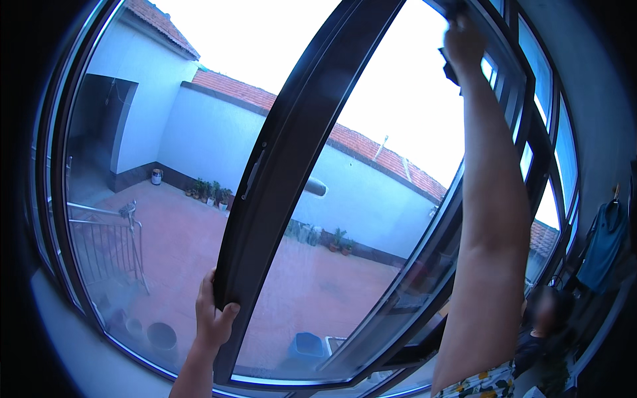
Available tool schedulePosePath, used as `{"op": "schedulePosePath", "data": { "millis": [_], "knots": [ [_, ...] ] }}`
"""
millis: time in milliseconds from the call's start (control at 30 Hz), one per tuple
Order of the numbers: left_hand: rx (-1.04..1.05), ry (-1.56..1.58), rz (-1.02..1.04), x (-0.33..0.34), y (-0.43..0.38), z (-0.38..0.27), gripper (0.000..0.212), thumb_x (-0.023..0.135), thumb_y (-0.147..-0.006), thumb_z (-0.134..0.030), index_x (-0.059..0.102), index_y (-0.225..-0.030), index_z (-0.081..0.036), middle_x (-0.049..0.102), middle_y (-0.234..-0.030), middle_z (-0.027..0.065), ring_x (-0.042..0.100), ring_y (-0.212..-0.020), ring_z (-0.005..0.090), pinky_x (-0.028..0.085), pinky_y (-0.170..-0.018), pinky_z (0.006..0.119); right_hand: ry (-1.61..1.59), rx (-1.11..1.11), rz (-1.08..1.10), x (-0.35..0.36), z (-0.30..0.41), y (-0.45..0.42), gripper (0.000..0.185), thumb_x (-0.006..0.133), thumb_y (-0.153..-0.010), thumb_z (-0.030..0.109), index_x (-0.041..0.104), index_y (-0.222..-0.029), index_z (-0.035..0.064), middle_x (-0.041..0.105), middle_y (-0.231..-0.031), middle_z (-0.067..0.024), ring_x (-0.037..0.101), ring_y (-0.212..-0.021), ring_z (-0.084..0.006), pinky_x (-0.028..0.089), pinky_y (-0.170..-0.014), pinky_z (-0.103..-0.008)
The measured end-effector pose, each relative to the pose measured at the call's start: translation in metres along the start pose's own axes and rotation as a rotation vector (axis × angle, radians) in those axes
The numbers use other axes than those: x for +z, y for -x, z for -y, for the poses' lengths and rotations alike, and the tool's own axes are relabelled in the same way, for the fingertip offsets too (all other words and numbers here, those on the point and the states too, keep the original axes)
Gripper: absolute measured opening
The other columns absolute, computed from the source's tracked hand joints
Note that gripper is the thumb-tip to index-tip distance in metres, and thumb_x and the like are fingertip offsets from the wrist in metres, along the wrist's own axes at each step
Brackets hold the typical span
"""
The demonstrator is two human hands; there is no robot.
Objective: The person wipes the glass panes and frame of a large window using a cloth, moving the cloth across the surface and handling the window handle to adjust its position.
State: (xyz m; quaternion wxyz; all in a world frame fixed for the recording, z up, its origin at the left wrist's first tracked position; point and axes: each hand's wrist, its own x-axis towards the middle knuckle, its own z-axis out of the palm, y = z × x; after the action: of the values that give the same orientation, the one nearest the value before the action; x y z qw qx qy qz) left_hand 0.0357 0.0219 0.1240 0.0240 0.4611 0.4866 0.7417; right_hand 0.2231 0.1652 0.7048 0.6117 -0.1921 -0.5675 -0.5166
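My left hand (215,316) grips the edge of a dark-framed window sash (293,164), thumb on the near face and fingers around the outer side. A slim latch plate (253,174) is set into that edge, above the hand. My right arm reaches up to the top right corner of the glass. There my right hand (465,45), blurred, is closed on a dark cloth-like piece (450,69), whose pointed edges stick out beside the wrist. Its exact kind is hard to make out. The pane (358,258) between my hands shows faint smudges.
Another person (542,318) is at the lower right, near a hanging teal garment (603,248). Beyond the glass lie a red-paved yard (194,258), a metal railing (107,239), potted plants (204,189), a blue tub (306,346) and a white wall (214,124).
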Motion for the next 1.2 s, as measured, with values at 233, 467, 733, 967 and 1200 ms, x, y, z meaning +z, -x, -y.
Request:
{"op": "schedulePosePath", "data": {
  "millis": [233,467,733,967,1200],
  "knots": [
    [-0.007,-0.017,-0.012,-0.002,0.000,0.006,0.099,0.047,-0.071,-0.082,0.041,-0.129,-0.002,0.056,-0.108,0.0182,0.062,-0.094,0.0275,0.055,-0.076,0.034,-0.263,-0.564,-0.144,-0.055,0.092,0.145,0.021,0.057,-0.084,0.003,0.061,-0.104,0.0074,0.058,-0.117,-0.0115,0.056,-0.093,-0.0254,0.044,-0.089,-0.0367],
    [0.007,0.001,-0.023,-0.004,0.001,0.004,0.098,0.049,-0.071,-0.081,0.042,-0.127,-0.002,0.056,-0.106,0.0170,0.061,-0.093,0.0271,0.055,-0.075,0.034,-0.242,-0.524,0.310,-0.099,0.060,0.199,0.025,0.055,-0.092,0.007,0.055,-0.117,0.0055,0.061,-0.109,-0.0151,0.058,-0.107,-0.0276,0.045,-0.095,-0.0395],
    [0.001,0.006,-0.060,0.002,0.015,-0.004,0.098,0.050,-0.071,-0.081,0.041,-0.127,0.000,0.056,-0.105,0.0183,0.061,-0.093,0.0297,0.052,-0.078,0.036,0.254,0.441,0.250,-0.041,-0.171,0.051,0.049,0.038,-0.094,0.034,0.055,-0.125,0.0004,0.052,-0.129,-0.0244,0.050,-0.122,-0.0349,0.036,-0.104,-0.0413],
    [0.031,-0.018,-0.057,-0.009,0.044,-0.022,0.097,0.051,-0.073,-0.079,0.038,-0.126,0.002,0.057,-0.101,0.0156,0.062,-0.088,0.0241,0.052,-0.074,0.032,0.106,0.364,0.174,-0.004,-0.106,-0.117,0.047,0.038,-0.092,0.033,0.055,-0.123,0.0012,0.056,-0.123,-0.0195,0.052,-0.116,-0.0332,0.039,-0.099,-0.0388],
    [0.068,-0.091,-0.047,-0.020,0.068,-0.031,0.099,0.059,-0.073,-0.073,0.038,-0.130,0.006,0.054,-0.110,0.0196,0.054,-0.100,0.0302,0.044,-0.084,0.041,0.111,0.157,0.003,-0.004,-0.038,-0.154,0.036,0.041,-0.090,0.024,0.060,-0.111,0.0019,0.064,-0.105,-0.0205,0.062,-0.096,-0.0332,0.048,-0.084,-0.0401]
  ]
}}
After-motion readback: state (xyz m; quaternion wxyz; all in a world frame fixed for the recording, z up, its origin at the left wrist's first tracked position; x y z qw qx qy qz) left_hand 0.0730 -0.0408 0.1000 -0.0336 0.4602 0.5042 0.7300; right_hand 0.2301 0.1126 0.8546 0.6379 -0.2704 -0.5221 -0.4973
